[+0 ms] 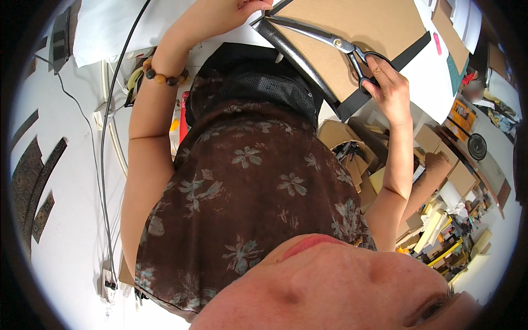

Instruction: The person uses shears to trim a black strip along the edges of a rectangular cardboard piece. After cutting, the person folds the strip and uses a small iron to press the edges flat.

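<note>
Well, right hand [391, 88] curled round looped metal scissors [339, 43] over flat, black-edged tan board [374, 27]; left hand [234, 12] by their tips, pinch unclear

Two hands, one pair of scissors, one brown board

Two bare hands show: one left hand [250, 7] at twelve o'clock, one right hand [391, 91] at two. One pair of scissors [341, 44] lies at one o'clock, with two black handle loops [360, 70]. One brown board [366, 22] sits there too. Two o'clock has one pink item [437, 44] and one green mat [458, 76]. Toward three come one orange packet [463, 115] and one round black object [477, 147]. Ten o'clock counts one beaded bracelet [159, 78] and two black cables [113, 81]. The yellow pieces [432, 234] at four are several, too jumbled to number.
</note>
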`<state>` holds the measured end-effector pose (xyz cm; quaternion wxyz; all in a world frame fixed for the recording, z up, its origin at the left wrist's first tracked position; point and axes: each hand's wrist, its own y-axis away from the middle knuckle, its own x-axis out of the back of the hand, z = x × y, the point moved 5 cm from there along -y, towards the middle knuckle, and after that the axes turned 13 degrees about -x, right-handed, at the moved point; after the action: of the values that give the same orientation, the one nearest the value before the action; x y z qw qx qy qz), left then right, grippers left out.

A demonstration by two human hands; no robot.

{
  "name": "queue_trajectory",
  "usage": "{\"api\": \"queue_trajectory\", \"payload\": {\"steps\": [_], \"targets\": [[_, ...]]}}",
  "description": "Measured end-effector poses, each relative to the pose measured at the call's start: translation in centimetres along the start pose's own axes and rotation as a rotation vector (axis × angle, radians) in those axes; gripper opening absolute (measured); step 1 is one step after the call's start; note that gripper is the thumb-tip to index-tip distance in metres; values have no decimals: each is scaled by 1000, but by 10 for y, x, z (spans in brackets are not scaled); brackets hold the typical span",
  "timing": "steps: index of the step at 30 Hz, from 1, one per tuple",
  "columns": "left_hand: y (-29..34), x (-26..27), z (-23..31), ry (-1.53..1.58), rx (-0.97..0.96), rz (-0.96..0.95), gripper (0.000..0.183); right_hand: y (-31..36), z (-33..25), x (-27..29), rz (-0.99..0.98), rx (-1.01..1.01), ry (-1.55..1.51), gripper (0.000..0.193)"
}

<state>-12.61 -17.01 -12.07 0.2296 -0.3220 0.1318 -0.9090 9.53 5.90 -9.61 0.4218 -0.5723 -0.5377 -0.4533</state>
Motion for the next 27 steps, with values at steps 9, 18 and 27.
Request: {"api": "queue_trajectory", "payload": {"steps": [9,18,27], "targets": [[1,-1,-2,-5,15,-15,7,2,3,-1,-3,32,72,57],[4,0,-1,10,-9,-11,7,-3,-7,12,-37,36,154,54],[3,2,3,1,-26,-16,7,0,-4,10,-39,50,162,59]]}}
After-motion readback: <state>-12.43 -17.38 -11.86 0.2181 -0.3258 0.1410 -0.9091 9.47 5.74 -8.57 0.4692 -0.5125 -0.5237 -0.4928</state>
